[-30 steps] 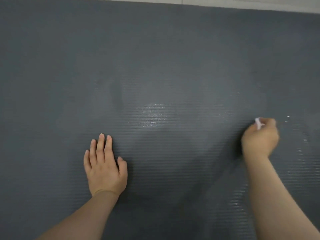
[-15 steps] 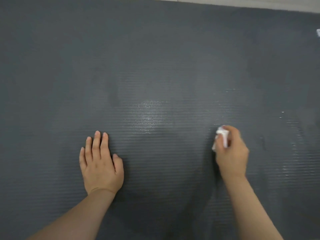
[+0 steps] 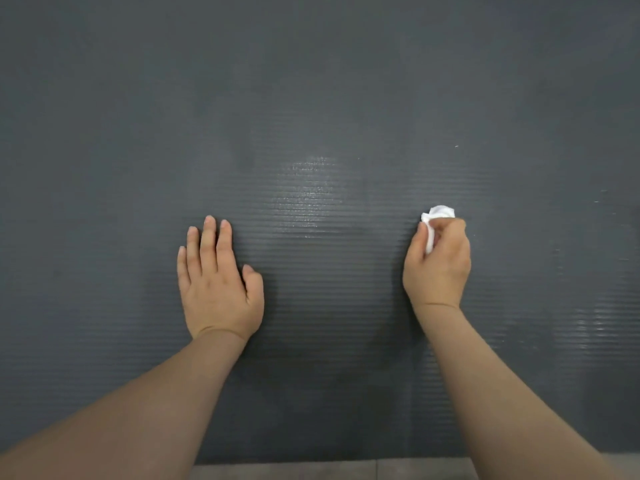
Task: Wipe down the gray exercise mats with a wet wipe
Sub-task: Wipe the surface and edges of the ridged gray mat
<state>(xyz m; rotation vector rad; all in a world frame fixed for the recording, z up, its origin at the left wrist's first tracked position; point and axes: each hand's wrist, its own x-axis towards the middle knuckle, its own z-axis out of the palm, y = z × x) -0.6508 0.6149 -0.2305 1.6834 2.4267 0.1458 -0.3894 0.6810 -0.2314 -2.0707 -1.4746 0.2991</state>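
The left hand (image 3: pixel 218 282) lies flat with straight fingers on the mat (image 3: pixel 311 81), likely to brace the body and keep the mat from sliding. The right hand (image 3: pixel 438 261) has a closed grip, pinching a bunched white wipe (image 3: pixel 437 216) that pokes out beyond its fingertips, against the mat. The mat is dark gray, ribbed, with wet sheen left of that grip.

A ribbed gray exercise mat (image 3: pixel 311 98) covers nearly everything in sight, lying flat on the floor (image 3: pixel 329 471), a thin strip of which shows along the near edge. Wet sheen glints on the mat's ridges at the middle and lower right.
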